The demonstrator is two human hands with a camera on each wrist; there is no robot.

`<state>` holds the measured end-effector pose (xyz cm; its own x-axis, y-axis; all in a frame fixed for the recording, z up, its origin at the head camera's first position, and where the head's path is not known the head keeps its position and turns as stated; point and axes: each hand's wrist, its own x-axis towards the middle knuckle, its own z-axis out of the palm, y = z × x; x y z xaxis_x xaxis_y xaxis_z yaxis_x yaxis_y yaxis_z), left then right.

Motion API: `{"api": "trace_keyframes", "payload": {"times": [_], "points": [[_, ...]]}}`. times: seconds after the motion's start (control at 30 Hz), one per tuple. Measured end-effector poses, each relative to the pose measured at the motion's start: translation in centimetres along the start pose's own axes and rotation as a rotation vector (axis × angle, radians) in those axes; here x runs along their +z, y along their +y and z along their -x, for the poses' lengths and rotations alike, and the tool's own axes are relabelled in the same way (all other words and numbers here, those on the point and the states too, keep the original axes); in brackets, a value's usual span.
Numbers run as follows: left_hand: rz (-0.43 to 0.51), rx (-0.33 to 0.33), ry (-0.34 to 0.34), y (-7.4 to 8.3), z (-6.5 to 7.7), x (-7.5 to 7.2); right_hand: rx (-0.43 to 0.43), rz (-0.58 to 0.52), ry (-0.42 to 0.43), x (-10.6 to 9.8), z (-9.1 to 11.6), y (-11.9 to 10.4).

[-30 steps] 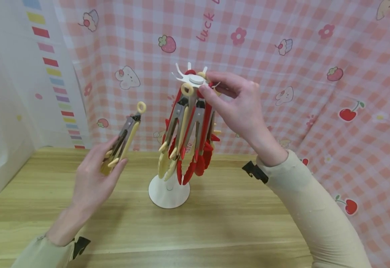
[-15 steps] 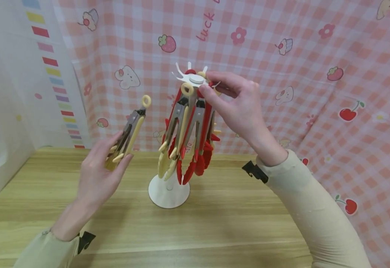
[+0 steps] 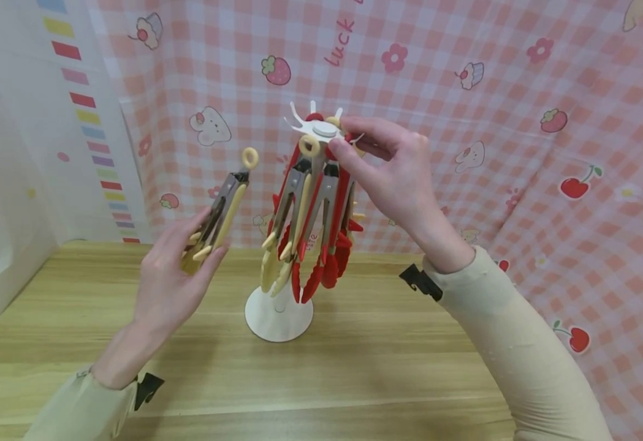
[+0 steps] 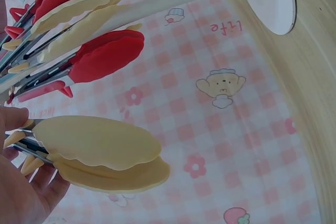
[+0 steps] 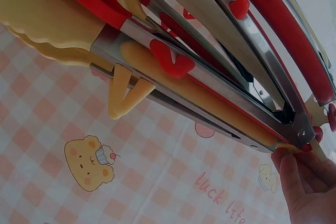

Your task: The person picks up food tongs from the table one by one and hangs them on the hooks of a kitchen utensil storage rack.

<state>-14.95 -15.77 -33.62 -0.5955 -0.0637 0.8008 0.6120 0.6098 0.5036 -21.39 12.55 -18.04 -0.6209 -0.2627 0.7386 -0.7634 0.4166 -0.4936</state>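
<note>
My left hand [image 3: 169,285] grips a pair of cream-tipped metal tongs [image 3: 228,217] by the lower arms, ring end up and leaning right. In the left wrist view the scalloped cream heads [image 4: 100,142] of these tongs lie almost together. A white rotating utensil rack [image 3: 279,318] stands to the right, hung with several red tongs [image 3: 311,285] and cream tongs [image 3: 267,272]. My right hand [image 3: 395,171] pinches the rim of the rack's top, thumb in front over a red ring. In the right wrist view, its fingertips [image 5: 291,174] are at the ring ends of the hanging tongs.
The rack's round base rests on a wooden table [image 3: 354,367]. Behind it hangs a pink checked cloth [image 3: 437,92], continuing on the right, with a white dotted cloth [image 3: 12,184] at the left. Several white hooks [image 3: 295,113] stick out from the rack's top.
My left hand has moved right and slightly up with the cream tongs, bringing them closer to the rack. The right hand and the rack have stayed in place.
</note>
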Motion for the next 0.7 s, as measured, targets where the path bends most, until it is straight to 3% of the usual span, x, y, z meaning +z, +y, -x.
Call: {"api": "trace_keyframes", "payload": {"times": [0.7], "points": [[0.029, 0.031, -0.006, 0.9, -1.5, 0.5, 0.007, -0.006, 0.006, 0.1, 0.1, -0.2]]}}
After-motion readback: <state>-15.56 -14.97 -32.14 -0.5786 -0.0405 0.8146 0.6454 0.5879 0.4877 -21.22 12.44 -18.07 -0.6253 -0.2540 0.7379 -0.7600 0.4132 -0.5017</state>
